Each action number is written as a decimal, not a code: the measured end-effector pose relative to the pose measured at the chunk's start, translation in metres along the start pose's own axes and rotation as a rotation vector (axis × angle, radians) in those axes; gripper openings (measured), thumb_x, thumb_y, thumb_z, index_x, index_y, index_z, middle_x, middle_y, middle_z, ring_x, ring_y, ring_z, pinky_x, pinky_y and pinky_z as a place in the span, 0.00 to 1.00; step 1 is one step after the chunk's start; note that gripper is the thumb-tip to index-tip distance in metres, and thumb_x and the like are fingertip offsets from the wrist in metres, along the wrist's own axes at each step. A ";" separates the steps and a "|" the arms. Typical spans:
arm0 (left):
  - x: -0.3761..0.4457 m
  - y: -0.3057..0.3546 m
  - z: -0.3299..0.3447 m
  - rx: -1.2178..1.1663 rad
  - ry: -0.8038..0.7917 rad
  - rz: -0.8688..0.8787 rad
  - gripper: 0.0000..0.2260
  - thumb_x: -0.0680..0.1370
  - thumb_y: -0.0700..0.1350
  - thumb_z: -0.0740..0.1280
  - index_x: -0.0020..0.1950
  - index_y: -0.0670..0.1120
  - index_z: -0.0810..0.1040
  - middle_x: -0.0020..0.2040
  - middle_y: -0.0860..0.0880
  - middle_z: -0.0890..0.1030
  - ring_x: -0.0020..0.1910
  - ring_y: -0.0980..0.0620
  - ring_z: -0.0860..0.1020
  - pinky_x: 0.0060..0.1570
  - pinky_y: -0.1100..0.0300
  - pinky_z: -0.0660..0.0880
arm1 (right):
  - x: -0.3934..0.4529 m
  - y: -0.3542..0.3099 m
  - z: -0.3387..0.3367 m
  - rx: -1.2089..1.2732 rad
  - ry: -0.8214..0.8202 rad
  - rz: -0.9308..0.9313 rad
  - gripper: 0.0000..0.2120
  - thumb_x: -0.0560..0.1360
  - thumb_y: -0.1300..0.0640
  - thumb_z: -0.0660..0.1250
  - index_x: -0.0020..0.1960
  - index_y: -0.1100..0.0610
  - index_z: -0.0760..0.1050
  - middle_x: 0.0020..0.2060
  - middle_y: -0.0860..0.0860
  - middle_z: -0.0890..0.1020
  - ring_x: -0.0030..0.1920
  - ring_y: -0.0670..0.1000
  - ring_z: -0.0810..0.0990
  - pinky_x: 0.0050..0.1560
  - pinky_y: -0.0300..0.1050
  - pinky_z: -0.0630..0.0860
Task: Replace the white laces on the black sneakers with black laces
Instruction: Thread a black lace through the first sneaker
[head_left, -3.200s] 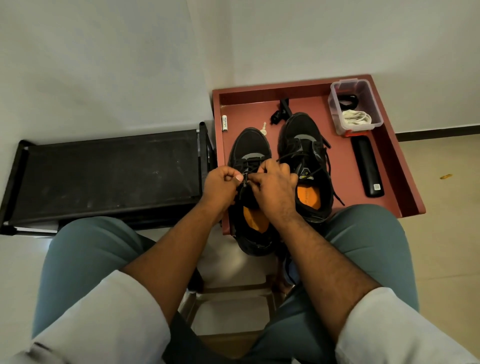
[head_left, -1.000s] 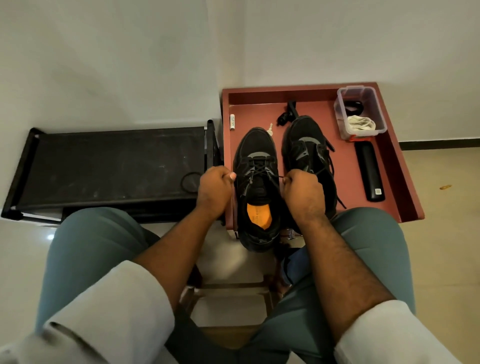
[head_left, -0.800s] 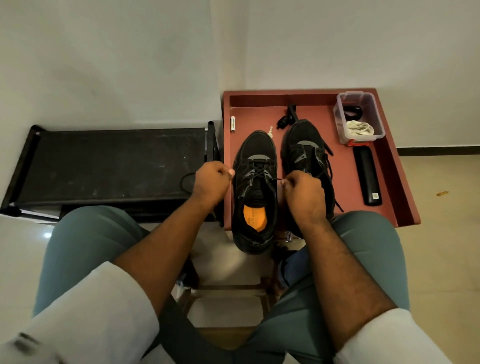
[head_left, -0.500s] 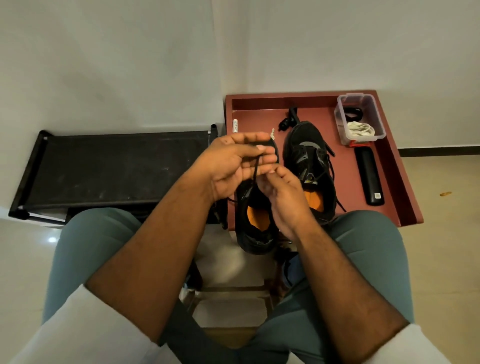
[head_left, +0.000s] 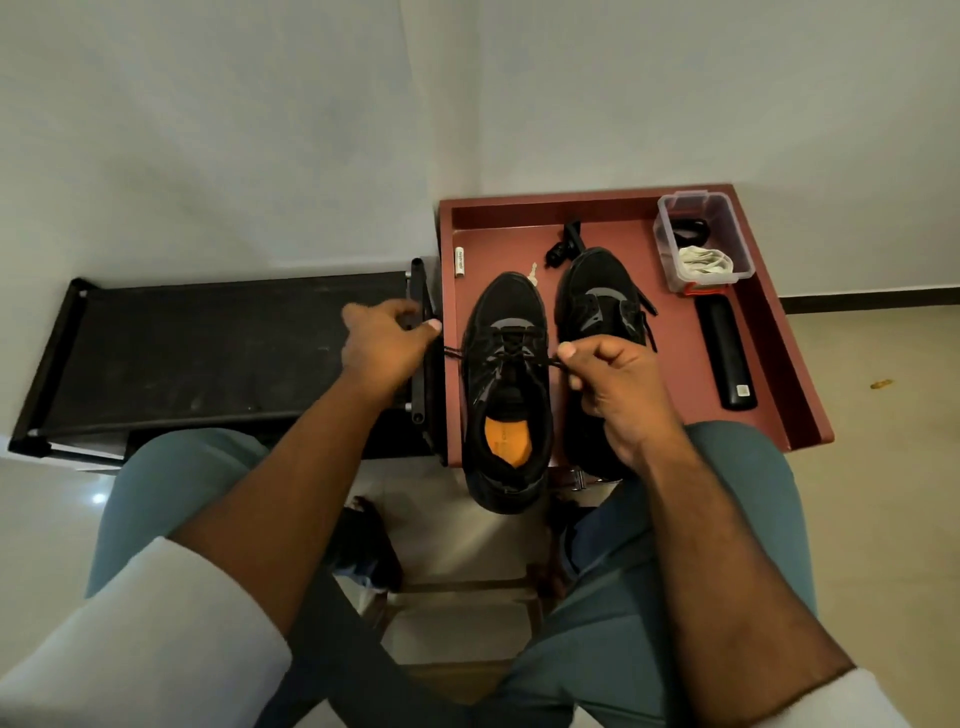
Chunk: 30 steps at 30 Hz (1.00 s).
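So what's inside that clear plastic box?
The box on the red tray holds a bundle of white laces at the near end and something black and looped behind it. Whatever lies under them is hidden.

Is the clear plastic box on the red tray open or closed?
Open: the clear plastic box has no lid, and white laces show inside.

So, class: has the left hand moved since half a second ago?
Yes. The left hand has swung out left, from above the left sneaker to beyond the red tray's left rim, pulling the black lace taut.
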<state>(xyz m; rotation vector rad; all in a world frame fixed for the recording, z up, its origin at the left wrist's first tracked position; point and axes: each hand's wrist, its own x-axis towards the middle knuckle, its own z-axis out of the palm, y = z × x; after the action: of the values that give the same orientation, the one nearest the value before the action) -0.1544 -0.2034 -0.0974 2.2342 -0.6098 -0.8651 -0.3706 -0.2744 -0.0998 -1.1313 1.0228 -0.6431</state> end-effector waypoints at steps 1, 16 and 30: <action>-0.004 0.002 0.007 -0.003 -0.062 0.113 0.15 0.79 0.51 0.68 0.65 0.52 0.77 0.67 0.45 0.69 0.45 0.48 0.80 0.42 0.53 0.82 | 0.000 0.002 0.005 -0.025 -0.019 -0.009 0.06 0.77 0.63 0.68 0.41 0.61 0.78 0.28 0.52 0.74 0.24 0.40 0.71 0.25 0.28 0.67; -0.019 -0.001 0.014 -0.424 -0.424 0.144 0.13 0.78 0.34 0.66 0.62 0.42 0.76 0.57 0.41 0.81 0.34 0.49 0.83 0.31 0.58 0.81 | 0.015 0.016 0.004 -0.104 0.024 -0.051 0.05 0.74 0.65 0.71 0.43 0.57 0.83 0.33 0.51 0.83 0.32 0.45 0.77 0.35 0.38 0.75; -0.011 -0.013 0.054 -0.275 -0.119 0.279 0.03 0.76 0.37 0.70 0.45 0.38 0.83 0.34 0.41 0.80 0.31 0.52 0.79 0.35 0.60 0.79 | 0.018 0.032 0.015 -0.551 0.207 -0.132 0.08 0.73 0.55 0.73 0.52 0.55 0.82 0.40 0.45 0.83 0.42 0.44 0.81 0.45 0.35 0.78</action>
<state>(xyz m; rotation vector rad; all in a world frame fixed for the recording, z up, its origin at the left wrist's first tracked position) -0.1984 -0.2097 -0.1333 1.8111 -0.7856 -0.8833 -0.3517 -0.2731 -0.1352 -1.6468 1.3592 -0.6075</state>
